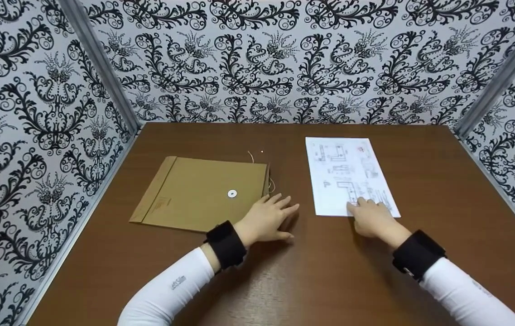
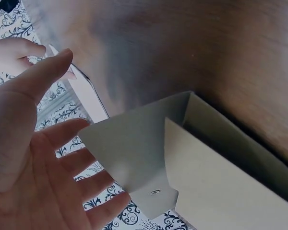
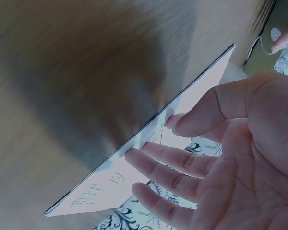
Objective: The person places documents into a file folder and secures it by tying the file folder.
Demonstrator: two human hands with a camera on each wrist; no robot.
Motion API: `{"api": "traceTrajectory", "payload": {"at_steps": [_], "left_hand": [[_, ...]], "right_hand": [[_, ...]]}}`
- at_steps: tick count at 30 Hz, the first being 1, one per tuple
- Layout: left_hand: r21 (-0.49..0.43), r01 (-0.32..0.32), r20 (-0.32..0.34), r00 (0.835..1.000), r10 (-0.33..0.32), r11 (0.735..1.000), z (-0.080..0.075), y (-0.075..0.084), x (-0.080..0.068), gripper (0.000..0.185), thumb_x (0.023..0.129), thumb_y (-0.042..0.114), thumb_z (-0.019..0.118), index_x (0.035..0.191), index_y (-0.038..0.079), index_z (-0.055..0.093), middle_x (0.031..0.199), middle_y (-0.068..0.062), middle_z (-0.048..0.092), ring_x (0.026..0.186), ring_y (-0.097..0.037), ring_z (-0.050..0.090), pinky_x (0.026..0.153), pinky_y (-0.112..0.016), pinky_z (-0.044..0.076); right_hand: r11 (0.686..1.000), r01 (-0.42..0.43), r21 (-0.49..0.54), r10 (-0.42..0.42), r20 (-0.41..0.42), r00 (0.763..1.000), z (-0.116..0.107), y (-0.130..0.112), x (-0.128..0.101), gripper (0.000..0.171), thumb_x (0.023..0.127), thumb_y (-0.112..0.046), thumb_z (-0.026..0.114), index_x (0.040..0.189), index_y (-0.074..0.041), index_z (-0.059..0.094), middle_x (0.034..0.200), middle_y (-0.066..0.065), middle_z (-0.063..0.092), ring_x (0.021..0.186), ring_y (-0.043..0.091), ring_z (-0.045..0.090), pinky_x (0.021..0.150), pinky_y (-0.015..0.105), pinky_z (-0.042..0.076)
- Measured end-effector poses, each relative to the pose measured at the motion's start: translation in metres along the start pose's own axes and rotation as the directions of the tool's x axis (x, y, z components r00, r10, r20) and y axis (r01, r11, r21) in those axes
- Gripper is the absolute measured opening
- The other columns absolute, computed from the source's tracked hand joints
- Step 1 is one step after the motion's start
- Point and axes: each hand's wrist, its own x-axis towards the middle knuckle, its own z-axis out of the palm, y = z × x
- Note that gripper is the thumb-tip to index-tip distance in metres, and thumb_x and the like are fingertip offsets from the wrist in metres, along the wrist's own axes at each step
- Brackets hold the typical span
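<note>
A brown string-tie envelope (image 1: 203,190) lies on the table at the left, with a white round button on its face. Its mouth gapes toward the right in the left wrist view, where the flap (image 2: 134,143) shows too. My left hand (image 1: 268,219) is at the envelope's right end, fingers spread, gripping nothing. Whether it touches the flap I cannot tell. A thin stack of white sheets with technical drawings (image 1: 341,170) lies to the right. My right hand (image 1: 370,219) rests its fingertips on the near edge of that stack; in the right wrist view the fingers are loosely extended.
The brown wooden table (image 1: 275,290) carries both items. Pale string (image 1: 272,184) sticks out by the envelope's right end, and another bit shows behind it. Patterned panels (image 1: 257,63) enclose the table at the back and sides.
</note>
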Motion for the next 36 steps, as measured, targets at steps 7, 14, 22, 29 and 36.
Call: {"api": "traceTrajectory", "payload": {"at_steps": [7,14,22,29,36], "left_hand": [[0.04,0.009,0.0,1.0,-0.009,0.999,0.001,0.001,0.004,0.087,0.089,0.065,0.067,0.158,0.022,0.04,0.162,-0.009,0.045,0.151,-0.032,0.044,0.123,-0.048,0.038],[0.035,0.024,0.031,0.999,-0.025,0.999,0.007,-0.001,0.01,0.089,0.088,0.069,0.064,0.159,0.021,0.039,0.165,-0.009,0.041,0.153,-0.031,0.04,0.126,-0.048,0.033],[0.069,0.031,0.045,0.998,-0.034,0.997,0.008,0.003,0.015,0.091,0.086,0.072,0.064,0.157,0.02,0.042,0.163,-0.01,0.043,0.153,-0.028,0.04,0.127,-0.048,0.029],[0.114,0.03,0.065,0.997,-0.037,0.993,0.011,0.008,0.021,0.093,0.086,0.077,0.061,0.158,0.022,0.04,0.163,-0.007,0.044,0.152,-0.025,0.043,0.126,-0.045,0.034],[0.103,0.049,0.123,0.991,-0.061,0.993,0.012,0.011,0.025,0.092,0.088,0.076,0.058,0.16,0.022,0.037,0.164,-0.006,0.043,0.151,-0.023,0.044,0.125,-0.043,0.034]], "right_hand": [[0.999,0.03,0.032,-0.031,0.024,0.999,-0.002,-0.021,-0.009,0.052,0.093,-0.005,0.055,0.144,0.003,0.053,0.138,0.037,0.053,0.123,0.056,0.054,0.098,0.07,0.045],[0.996,0.062,0.07,-0.064,0.03,0.997,0.001,-0.044,-0.018,0.051,0.094,-0.009,0.058,0.144,0.003,0.053,0.137,0.036,0.053,0.122,0.054,0.055,0.097,0.069,0.045],[0.994,0.071,0.079,-0.074,0.04,0.996,0.003,-0.06,-0.024,0.053,0.095,-0.014,0.061,0.144,0.005,0.052,0.14,0.038,0.051,0.126,0.055,0.053,0.098,0.07,0.045],[0.995,0.071,0.069,-0.074,0.034,0.997,0.006,-0.066,-0.027,0.053,0.095,-0.016,0.063,0.142,0.007,0.052,0.141,0.039,0.05,0.127,0.055,0.053,0.097,0.069,0.047],[0.993,0.083,0.078,-0.086,0.024,0.996,0.006,-0.072,-0.032,0.055,0.096,-0.022,0.066,0.141,0.008,0.053,0.138,0.039,0.052,0.124,0.055,0.054,0.093,0.069,0.048]]}}
